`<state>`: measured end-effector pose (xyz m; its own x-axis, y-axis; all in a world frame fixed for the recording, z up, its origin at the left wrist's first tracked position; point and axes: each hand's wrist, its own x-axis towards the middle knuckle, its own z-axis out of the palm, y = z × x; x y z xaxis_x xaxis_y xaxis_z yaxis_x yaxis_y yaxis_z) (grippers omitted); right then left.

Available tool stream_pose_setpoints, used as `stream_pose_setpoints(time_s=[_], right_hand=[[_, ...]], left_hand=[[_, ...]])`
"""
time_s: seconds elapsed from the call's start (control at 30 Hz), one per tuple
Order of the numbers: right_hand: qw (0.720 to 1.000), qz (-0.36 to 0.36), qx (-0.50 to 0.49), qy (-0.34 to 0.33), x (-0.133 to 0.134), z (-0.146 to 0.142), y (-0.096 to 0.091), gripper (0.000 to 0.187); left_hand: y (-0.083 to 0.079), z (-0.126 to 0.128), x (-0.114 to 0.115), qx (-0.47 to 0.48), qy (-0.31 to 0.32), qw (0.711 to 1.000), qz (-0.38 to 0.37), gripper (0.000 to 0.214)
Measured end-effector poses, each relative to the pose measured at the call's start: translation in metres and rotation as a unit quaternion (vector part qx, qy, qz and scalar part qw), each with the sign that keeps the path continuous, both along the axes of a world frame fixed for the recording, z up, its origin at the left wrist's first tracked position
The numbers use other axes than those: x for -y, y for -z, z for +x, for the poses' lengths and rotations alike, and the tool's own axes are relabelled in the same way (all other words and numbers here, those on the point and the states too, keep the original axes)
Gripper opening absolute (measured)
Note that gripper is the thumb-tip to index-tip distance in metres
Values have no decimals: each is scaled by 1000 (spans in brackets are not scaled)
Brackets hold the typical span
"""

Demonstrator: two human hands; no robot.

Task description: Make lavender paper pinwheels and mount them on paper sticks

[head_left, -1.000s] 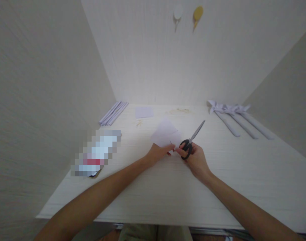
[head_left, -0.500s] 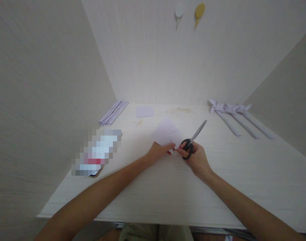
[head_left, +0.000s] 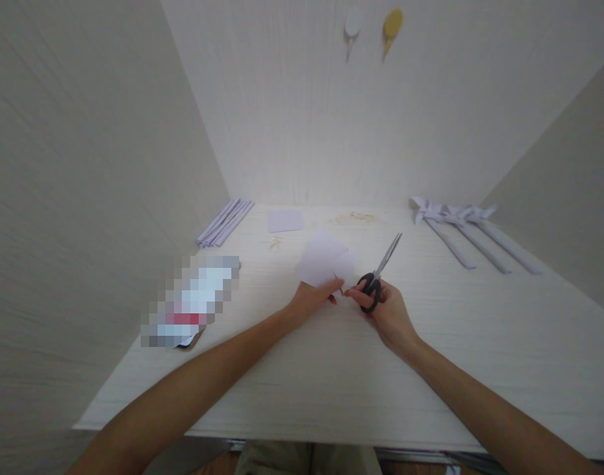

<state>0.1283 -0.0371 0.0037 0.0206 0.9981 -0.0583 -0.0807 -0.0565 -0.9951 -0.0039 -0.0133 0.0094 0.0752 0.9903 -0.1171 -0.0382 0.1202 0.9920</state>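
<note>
My left hand (head_left: 314,298) is closed on a white sheet of paper (head_left: 324,258), its thumb lying along the near edge. The sheet has a slit cut into its right side. My right hand (head_left: 384,307) holds black-handled scissors (head_left: 371,290) around the handle loops, blades pointing up and away to the right. The right fingertips come close to the paper's near corner, beside the left thumb. A thin dark line shows on the sheet by that thumb; I cannot tell whether it is a cut or a small stick.
Rolled white paper sticks (head_left: 225,223) lie at the back left, near a blurred-out phone (head_left: 189,340). A small paper square (head_left: 285,220) and thin wooden bits (head_left: 354,217) lie at the back. Paper pinwheels on sticks (head_left: 484,237) rest at the right. Two hooks (head_left: 393,25) hang on the wall.
The paper and my left hand have shifted slightly left. The scissors have tilted a little, their tips moving left. My right fingertips have drawn slightly left too.
</note>
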Motion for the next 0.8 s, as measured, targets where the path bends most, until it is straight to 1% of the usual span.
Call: stream_pose_setpoints(time_s=[0.13, 0.23, 0.37, 0.57, 0.7, 0.8], right_hand=[[1000, -5, -29, 2, -1, 1, 2, 25], [1000, -2, -21, 7, -2, 2, 4, 25], [1000, 10, -15, 8, -2, 2, 6, 27], [999, 37, -25, -3, -3, 4, 8, 25], [999, 34, -18, 6, -2, 3, 6, 26], [1000, 16, -10, 14, -2, 2, 4, 28]], left_hand=[[5, -1, -1, -10, 33, 999, 17, 10], [6, -1, -1, -21, 52, 998, 32, 12], [4, -1, 0, -52, 34, 998, 18, 16], [-1, 0, 0, -21, 36, 999, 4, 11], [0, -1, 0, -18, 36, 999, -2, 13], [2, -2, 0, -24, 40, 999, 3, 15]])
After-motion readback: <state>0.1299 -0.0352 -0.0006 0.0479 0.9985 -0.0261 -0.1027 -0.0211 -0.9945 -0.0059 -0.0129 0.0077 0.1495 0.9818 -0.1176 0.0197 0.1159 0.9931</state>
